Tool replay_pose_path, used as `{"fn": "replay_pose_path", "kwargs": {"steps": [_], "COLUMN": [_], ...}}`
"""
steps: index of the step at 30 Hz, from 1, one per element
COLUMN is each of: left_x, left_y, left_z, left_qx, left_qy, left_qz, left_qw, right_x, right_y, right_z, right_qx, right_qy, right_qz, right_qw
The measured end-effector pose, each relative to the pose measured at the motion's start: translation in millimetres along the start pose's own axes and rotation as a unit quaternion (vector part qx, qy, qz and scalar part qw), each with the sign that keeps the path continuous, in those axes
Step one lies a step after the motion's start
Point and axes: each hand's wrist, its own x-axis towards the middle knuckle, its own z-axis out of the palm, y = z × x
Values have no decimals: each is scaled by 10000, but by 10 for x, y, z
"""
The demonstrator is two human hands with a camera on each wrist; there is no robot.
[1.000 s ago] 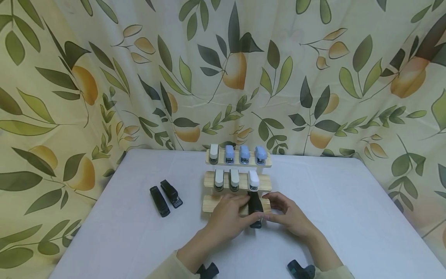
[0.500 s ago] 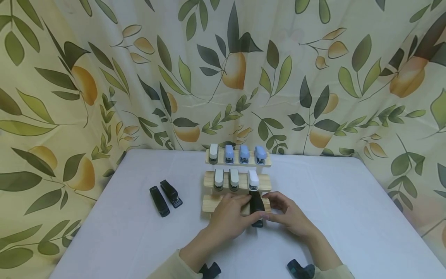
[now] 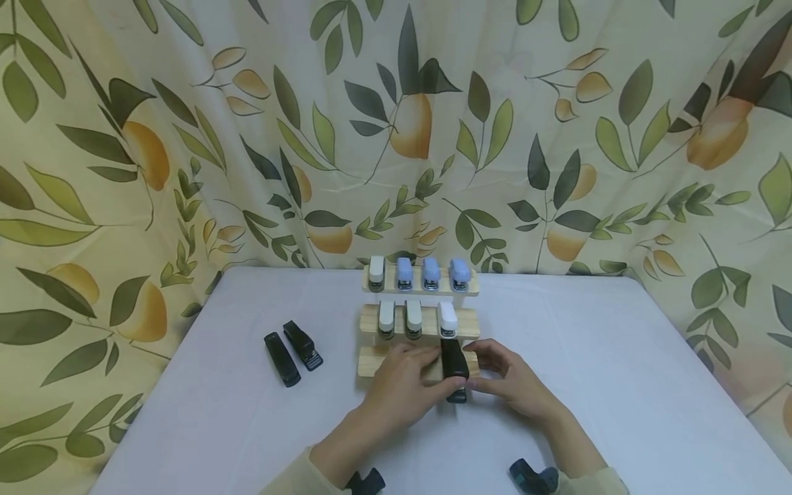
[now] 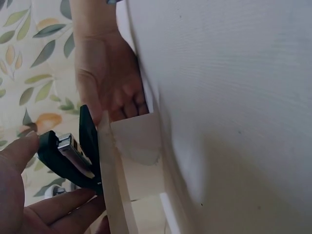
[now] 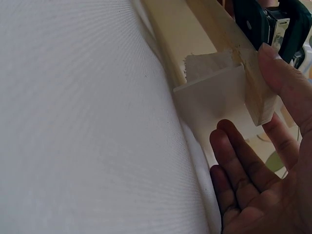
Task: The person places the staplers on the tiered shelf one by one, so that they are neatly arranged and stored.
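A black stapler (image 3: 454,359) lies lengthwise across the right half of the wooden rack's lowest shelf (image 3: 371,361), its front end past the shelf edge. My left hand (image 3: 399,386) grips it, thumb at the front end and fingers farther back, as the left wrist view shows on the stapler (image 4: 59,165). Its arm and base stand apart there, with the metal head visible between them. At the shelf's right end is my right hand (image 3: 520,390). In the right wrist view its thumb (image 5: 280,73) rests by the stapler's base, and the other fingers lie relaxed around the board's end.
The middle tier bears two pale grey staplers (image 3: 413,317) and a white stapler (image 3: 447,318). On the top tier stand a pale stapler (image 3: 376,273) and three blue staplers (image 3: 431,273). Two black staplers (image 3: 282,359) lie on the white table, left of the rack. A patterned curtain (image 3: 396,137) hangs behind.
The stapler has shifted and turned slightly under my left hand on the lowest shelf. Both hands keep nearly the same place; the head view has tilted a little.
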Motion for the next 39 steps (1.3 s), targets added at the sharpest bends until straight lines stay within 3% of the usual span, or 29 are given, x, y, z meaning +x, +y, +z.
{"fn": "replay_pose_path", "kwargs": {"steps": [5,12,23,33,39], "left_x": [-33,-117,-246,-378,-437], "left_y": [-40,-132,-288,-394,-493], "left_z": [-35,-91,-191,-353,-455], "left_qx": [12,201,296,306,349], "left_qy": [-13,241,215,213,452], "left_qz": [123,519,689,518,432], "left_qw": [9999,9982,9970,9980,9974], "right_x": [-9,-7,1,4,0], "right_y": [8,-8,-29,-11,-4], "right_z": [-9,4,6,1,1], "right_qx": [14,10,-11,-26,22], "right_qy": [11,29,40,42,39], "right_qz": [-98,10,127,176,180], "right_qw": [10000,10000,9999,9998,9998]}}
